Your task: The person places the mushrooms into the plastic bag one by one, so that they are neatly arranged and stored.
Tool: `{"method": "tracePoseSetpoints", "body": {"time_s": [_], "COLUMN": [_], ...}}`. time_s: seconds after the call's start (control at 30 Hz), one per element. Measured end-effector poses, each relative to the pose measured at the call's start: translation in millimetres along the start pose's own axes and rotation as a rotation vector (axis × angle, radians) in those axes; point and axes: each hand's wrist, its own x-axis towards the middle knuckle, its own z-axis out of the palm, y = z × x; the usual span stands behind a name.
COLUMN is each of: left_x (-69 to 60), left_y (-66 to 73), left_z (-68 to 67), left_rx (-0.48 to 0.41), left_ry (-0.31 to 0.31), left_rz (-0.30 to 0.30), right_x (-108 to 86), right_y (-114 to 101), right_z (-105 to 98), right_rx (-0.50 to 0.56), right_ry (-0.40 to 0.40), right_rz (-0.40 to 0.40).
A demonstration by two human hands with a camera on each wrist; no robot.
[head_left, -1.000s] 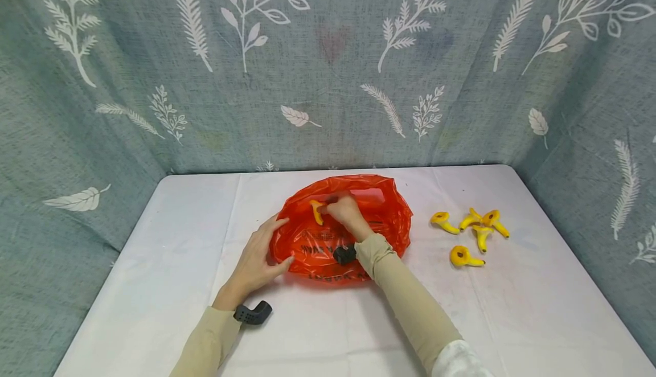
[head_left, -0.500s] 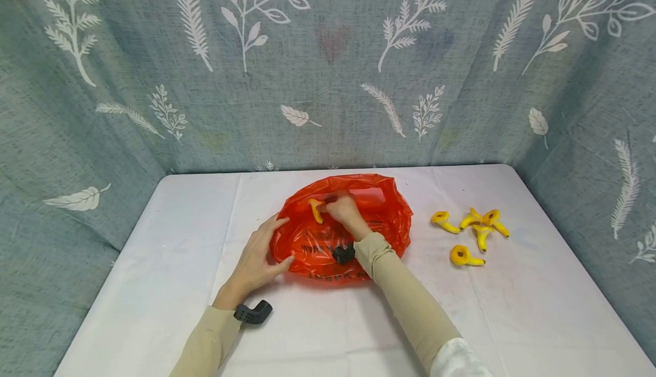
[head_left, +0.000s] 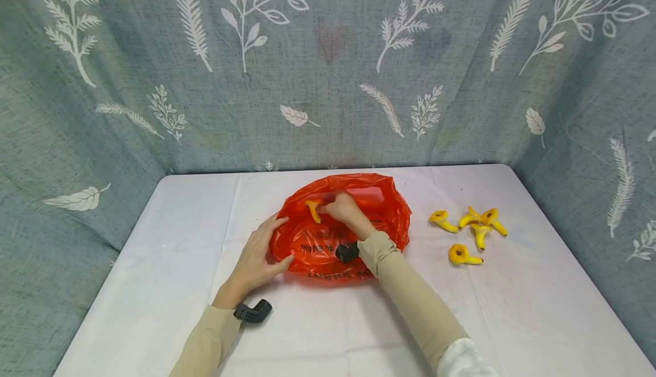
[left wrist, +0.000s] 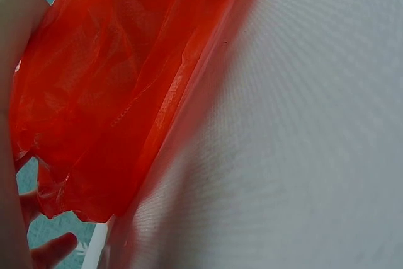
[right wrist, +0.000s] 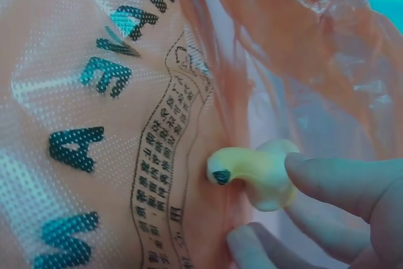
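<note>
Evidently, the head view shows the left hand (head_left: 256, 257) at the left side of the red bag (head_left: 318, 257), fingers and thumb spread apart against its rim. The right hand (head_left: 346, 209) is within the bag's mouth, with a yellow piece (head_left: 314, 213) at its fingertips. Five loose pieces (head_left: 458, 256) lie well apart on the table (head_left: 154, 274), to the right.

The left wrist view confirms spread fingers touching the plastic.

The right wrist view shows thumb and finger clamped on the piece's flared end. Judged step: bagging this piece; next calls for parting those fingertips, rim kept wide.
</note>
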Motion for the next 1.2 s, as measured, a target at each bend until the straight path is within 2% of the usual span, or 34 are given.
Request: {"method": "tracePoseSetpoints", "body": {"time_s": [0.13, 0.23, 0.4, 0.6, 0.73, 0.8, 1.0, 1.2], "left_x": [-0.2, -0.6, -1.7, -2.6, -2.5, -2.5, -2.5, -0.5], "left_y": [0.6, -0.1, -2.3, -1.7, -0.4, 0.2, 0.0, -0.5], "left_z": [0.3, 0.8, 1.7, 2.0, 2.2, 2.3, 2.2, 0.5], "left_rx": [0.001, 0.002, 0.004, -0.002, -0.004, -0.004, -0.004, -0.004], "left_ry": [0.005, 0.006, 0.005, 0.006, 0.005, 0.004, 0.007, 0.015], "left_rz": [0.003, 0.005, 0.001, 0.0, 0.002, 0.002, 0.0, 0.006], "right_x": [-5.0, -8.3, -15.5, -30.1, -44.1, -51.3, -71.2, -87.1], "right_y": [-3, -6, -14, -21, -25, -27, -33, -35], "right_z": [-4, -7, -11, -16, -22, -26, -41, -58], "right_rx": [-0.023, -0.084, -0.214, -0.316, -0.358, -0.361, -0.314, -0.26], "right_ry": [-0.042, -0.091, -0.162, -0.196, -0.225, -0.229, -0.175, -0.077], "right_rz": [0.011, 0.007, -0.036, -0.075, -0.109, -0.152, -0.302, -0.426]}}
